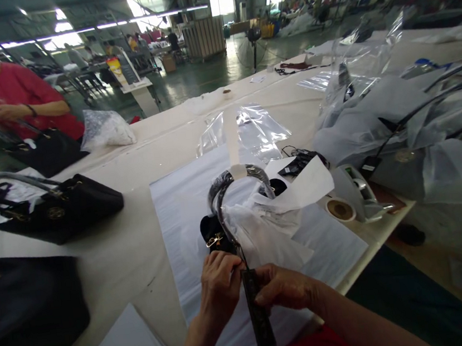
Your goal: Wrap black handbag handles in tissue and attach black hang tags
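Close in front of me a black handbag (211, 227) rests on white sheets of paper (187, 195), with white tissue (258, 226) bulging from it and its curved handle (220, 196) wrapped in clear film. My right hand (285, 288) pinches a long dark hang tag (259, 321) between thumb and fingers. Just left of it, my left hand (221, 281) is closed near the tag's cord at the handle's lower end; its fingertips seem to grip the cord, partly hidden. A pale paper strip (233, 139) stands up from the handle's top.
Black handbags (29, 310) line the table's left side. At right are a tape dispenser (357, 191), a bundle of black tags (303, 161) and handbags under translucent wrap (406, 157). Clear plastic bags (259, 127) lie beyond the paper. Across the table a person in red (28, 97) handles another bag.
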`<state>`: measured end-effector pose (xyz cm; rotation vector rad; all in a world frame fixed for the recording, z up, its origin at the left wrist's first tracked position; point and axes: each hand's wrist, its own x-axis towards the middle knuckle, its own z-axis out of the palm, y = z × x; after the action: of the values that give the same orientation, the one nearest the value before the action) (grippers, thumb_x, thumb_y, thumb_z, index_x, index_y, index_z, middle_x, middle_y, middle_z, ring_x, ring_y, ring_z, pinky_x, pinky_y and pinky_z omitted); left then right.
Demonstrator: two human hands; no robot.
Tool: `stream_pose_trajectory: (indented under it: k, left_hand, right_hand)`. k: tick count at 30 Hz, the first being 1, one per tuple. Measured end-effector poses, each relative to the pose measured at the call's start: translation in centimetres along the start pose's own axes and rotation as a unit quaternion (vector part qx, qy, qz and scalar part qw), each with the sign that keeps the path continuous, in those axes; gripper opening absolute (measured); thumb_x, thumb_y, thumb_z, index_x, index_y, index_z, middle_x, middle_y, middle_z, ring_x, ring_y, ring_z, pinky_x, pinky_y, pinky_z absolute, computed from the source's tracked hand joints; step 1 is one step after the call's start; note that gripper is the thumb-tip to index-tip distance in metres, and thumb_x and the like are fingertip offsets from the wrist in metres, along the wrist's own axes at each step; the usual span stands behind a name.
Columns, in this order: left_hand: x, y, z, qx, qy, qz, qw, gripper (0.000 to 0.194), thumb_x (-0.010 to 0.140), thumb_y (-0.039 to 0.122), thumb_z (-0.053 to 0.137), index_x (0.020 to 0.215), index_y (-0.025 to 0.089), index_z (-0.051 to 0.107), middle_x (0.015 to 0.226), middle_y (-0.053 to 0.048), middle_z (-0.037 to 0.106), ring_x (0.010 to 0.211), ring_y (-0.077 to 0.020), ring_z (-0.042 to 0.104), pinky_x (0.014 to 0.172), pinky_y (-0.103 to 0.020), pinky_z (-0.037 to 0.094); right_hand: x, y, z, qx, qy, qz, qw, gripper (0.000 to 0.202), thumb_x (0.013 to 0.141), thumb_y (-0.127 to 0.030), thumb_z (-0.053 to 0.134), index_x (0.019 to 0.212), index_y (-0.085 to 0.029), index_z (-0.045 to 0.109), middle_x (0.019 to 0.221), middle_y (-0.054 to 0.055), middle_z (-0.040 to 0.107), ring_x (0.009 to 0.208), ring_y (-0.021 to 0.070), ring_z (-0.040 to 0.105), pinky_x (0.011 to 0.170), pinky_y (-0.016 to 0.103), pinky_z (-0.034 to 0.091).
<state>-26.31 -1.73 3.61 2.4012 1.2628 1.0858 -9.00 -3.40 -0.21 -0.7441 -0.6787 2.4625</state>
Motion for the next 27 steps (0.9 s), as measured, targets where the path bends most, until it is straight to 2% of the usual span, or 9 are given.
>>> stream_pose_trajectory:
  k: [5,8,10,13,16,19,23,27]
  left_hand:
    - [-0.3,0.3,-1.2,-0.038,-0.016,-0.036,0.999,0.013,0.081,0.012,0.053,0.07,0.015,0.049,0.066,0.0,0.052,0.065,-0.0116,0.047,0.063,-0.024,0.037]
    - [-0.8,1.1,-1.6,-0.065,-0.043,-0.076,0.994,0.013,0.082,0.016,0.051,0.069,0.015,0.049,0.067,0.0,0.052,0.064,-0.0113,0.048,0.061,-0.022,0.039]
    - [-1.3,1.7,-1.7,-0.085,-0.07,-0.14,0.984,0.014,0.084,0.022,0.049,0.071,0.015,0.05,0.066,0.0,0.051,0.062,-0.0111,0.047,0.058,-0.022,0.039]
    - [-1.9,2.0,-1.7,-0.15,-0.115,-0.265,0.946,0.021,0.085,0.033,0.045,0.077,0.015,0.052,0.065,0.0,0.05,0.058,-0.0111,0.047,0.055,-0.022,0.041]
    - [-2.3,1.7,-1.8,-0.207,-0.127,-0.332,0.912,0.027,0.085,0.04,0.044,0.084,0.014,0.052,0.066,0.0,0.05,0.059,-0.0115,0.049,0.056,-0.023,0.042]
    - [-2.4,1.3,-1.7,-0.224,-0.125,-0.339,0.905,0.029,0.084,0.042,0.045,0.085,0.014,0.051,0.063,0.001,0.049,0.057,-0.0115,0.05,0.056,-0.023,0.043]
    - [-2.7,1.5,-1.3,-0.199,-0.124,-0.31,0.921,0.026,0.082,0.038,0.048,0.089,0.014,0.052,0.066,0.0,0.048,0.057,-0.0121,0.051,0.057,-0.025,0.044]
    - [-4.2,2.1,0.0,-0.227,-0.085,-0.309,0.92,0.022,0.082,0.033,0.051,0.095,0.016,0.05,0.071,0.0,0.053,0.06,-0.0113,0.053,0.059,-0.023,0.044]
  right_hand:
    - [0.3,-0.7,-0.7,0.099,0.087,-0.112,0.985,0.042,0.05,-0.019,0.079,0.09,-0.012,0.067,0.072,0.003,0.064,0.057,0.011,0.057,0.055,0.022,0.043]
    - [0.6,-1.4,-0.7,0.113,0.123,-0.137,0.976,0.038,0.051,-0.021,0.08,0.086,-0.012,0.068,0.071,0.002,0.064,0.056,0.0095,0.056,0.054,0.021,0.041]
    - [0.9,-1.4,-0.3,0.118,0.151,-0.155,0.969,0.037,0.05,-0.021,0.08,0.083,-0.013,0.068,0.07,0.001,0.063,0.057,0.0094,0.055,0.054,0.02,0.041]
    - [1.4,-1.0,0.5,0.128,0.197,-0.178,0.956,0.036,0.05,-0.021,0.08,0.083,-0.013,0.069,0.074,0.002,0.065,0.06,0.0108,0.057,0.057,0.022,0.042]
    - [1.9,-0.8,1.1,0.132,0.239,-0.193,0.942,0.038,0.049,-0.021,0.08,0.084,-0.012,0.069,0.08,0.004,0.067,0.065,0.0136,0.059,0.063,0.027,0.046]
    - [2.3,-1.0,1.5,0.144,0.275,-0.204,0.929,0.039,0.045,-0.02,0.08,0.081,-0.011,0.069,0.076,0.004,0.067,0.064,0.0155,0.06,0.066,0.031,0.048]
    - [2.8,-1.4,2.2,0.165,0.309,-0.22,0.91,0.038,0.041,-0.02,0.081,0.075,-0.011,0.068,0.071,0.004,0.067,0.06,0.0158,0.059,0.061,0.031,0.049]
    - [3.4,-1.8,2.6,0.183,0.328,-0.236,0.896,0.035,0.039,-0.019,0.081,0.07,-0.011,0.067,0.067,0.003,0.065,0.058,0.0149,0.058,0.059,0.029,0.048]
